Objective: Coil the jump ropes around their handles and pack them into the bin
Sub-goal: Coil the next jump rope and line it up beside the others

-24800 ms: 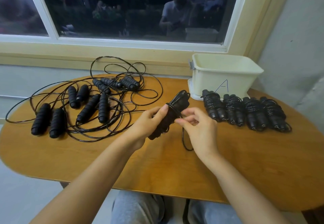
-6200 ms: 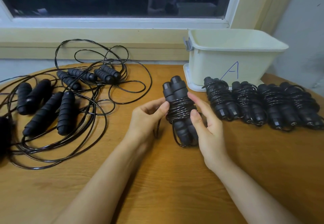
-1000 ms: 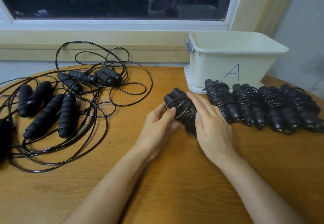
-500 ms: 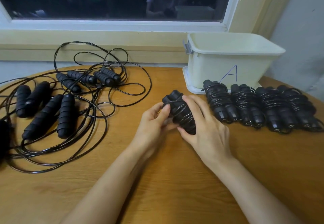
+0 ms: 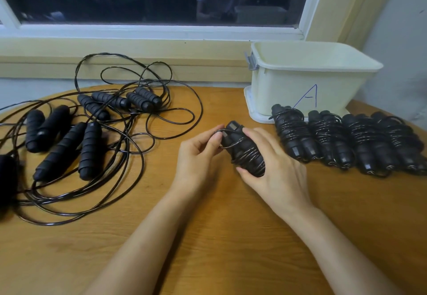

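L hand (image 5: 196,156) pinching + R hand (image 5: 277,170) curled rnd coiled rope (image 5: 246,156) | mid desk (image 5: 231,237) | 4 done coils (image 5: 346,142) + bin (image 5: 300,86) by far R edge

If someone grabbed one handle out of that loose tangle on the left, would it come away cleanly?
Probably not. The thin cords loop over one another, so they would likely drag neighbouring handles along. They look floppy and would dangle. The ribbed handles seem round, so may roll on the table.
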